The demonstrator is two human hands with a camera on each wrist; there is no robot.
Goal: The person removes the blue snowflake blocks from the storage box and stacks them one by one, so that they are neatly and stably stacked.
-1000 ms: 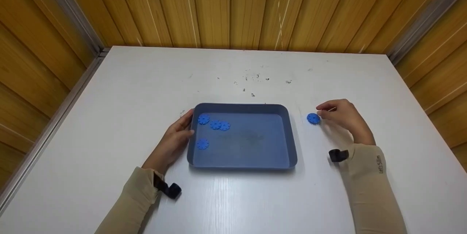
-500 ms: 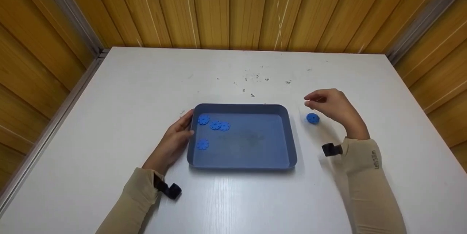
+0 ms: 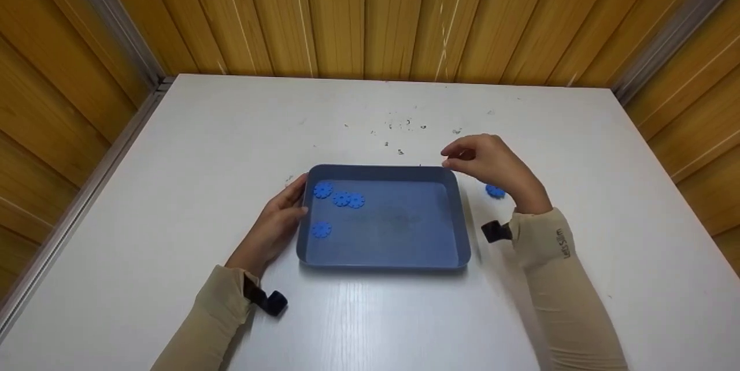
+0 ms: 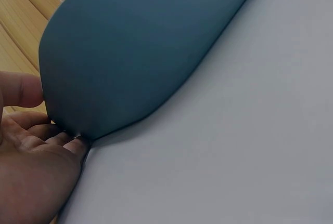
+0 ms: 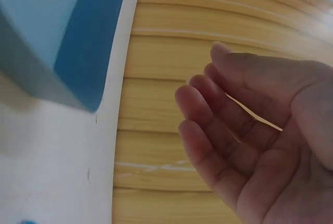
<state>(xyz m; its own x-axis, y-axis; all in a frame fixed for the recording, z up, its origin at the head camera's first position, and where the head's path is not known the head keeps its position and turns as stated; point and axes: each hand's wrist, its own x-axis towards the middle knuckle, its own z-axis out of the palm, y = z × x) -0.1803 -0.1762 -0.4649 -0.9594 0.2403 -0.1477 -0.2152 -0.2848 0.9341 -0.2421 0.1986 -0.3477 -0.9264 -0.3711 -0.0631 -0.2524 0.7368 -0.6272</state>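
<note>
Head view: right hand (image 3: 490, 162), loosely curled, seemingly empty, has moved off the notched round blue plastic disc (image 3: 495, 192) outside at three o'clock to near the two-o'clock corner of the blue-grey rectangular plastic tray (image 3: 381, 270); I judge the disc released. Left hand (image 3: 277, 218) grips nine o'clock.

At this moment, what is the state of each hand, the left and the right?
Left hand: holding the left side of the blue-grey tray.
Right hand: open, fingers loosely curved, nothing visible in it.
</note>
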